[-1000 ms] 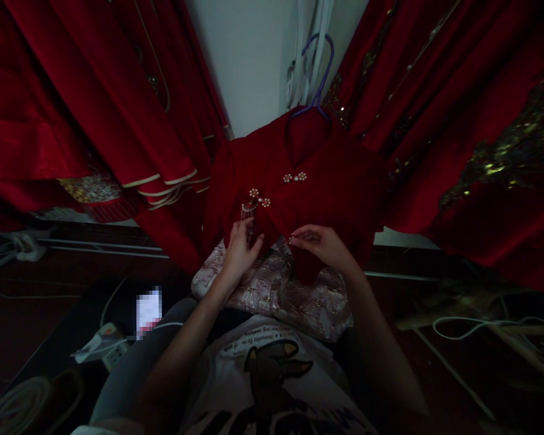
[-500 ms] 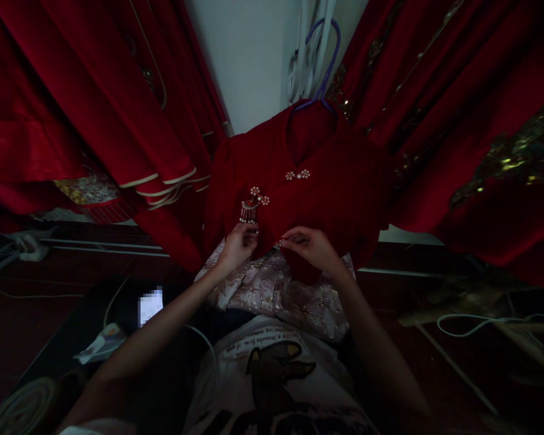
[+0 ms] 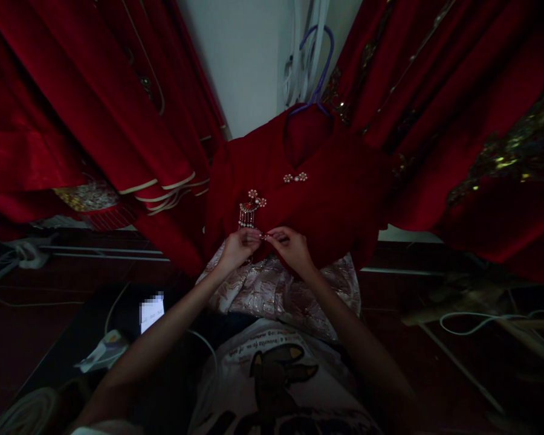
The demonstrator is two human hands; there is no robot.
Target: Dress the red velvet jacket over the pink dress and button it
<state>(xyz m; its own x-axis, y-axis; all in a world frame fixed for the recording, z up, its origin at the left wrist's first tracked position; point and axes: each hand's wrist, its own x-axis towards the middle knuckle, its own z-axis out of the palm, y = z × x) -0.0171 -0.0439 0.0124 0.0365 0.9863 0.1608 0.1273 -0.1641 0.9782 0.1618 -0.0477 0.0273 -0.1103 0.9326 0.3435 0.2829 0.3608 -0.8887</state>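
Observation:
A red jacket point(image 3: 326, 199) with a V-shaped neck hangs in front of me on a purple hanger point(image 3: 323, 72). A flowered pearl fastening point(image 3: 295, 178) sits below its neckline. To the left of that is a beaded ornament with tassels point(image 3: 247, 214). Below the tassels, my left hand point(image 3: 239, 248) is closed in a pinch at the jacket's front. My right hand point(image 3: 291, 246) pinches from the other side. Between the two sets of fingertips shows a small beaded ornament point(image 3: 263, 237), mostly covered by fingers. Pale shiny brocade cloth point(image 3: 272, 287) lies under the jacket's lower edge.
Red garments with pale trim point(image 3: 118, 109) hang at the left, and red garments with gold sequins point(image 3: 498, 157) at the right. A lit screen point(image 3: 152, 313) and a white object with a cable point(image 3: 104, 350) lie on a dark surface at lower left. A pale cord point(image 3: 471, 323) loops at right.
My right hand has moved left, so its fingertips now meet those of my left hand at the small beaded ornament. My left hand has shifted only slightly.

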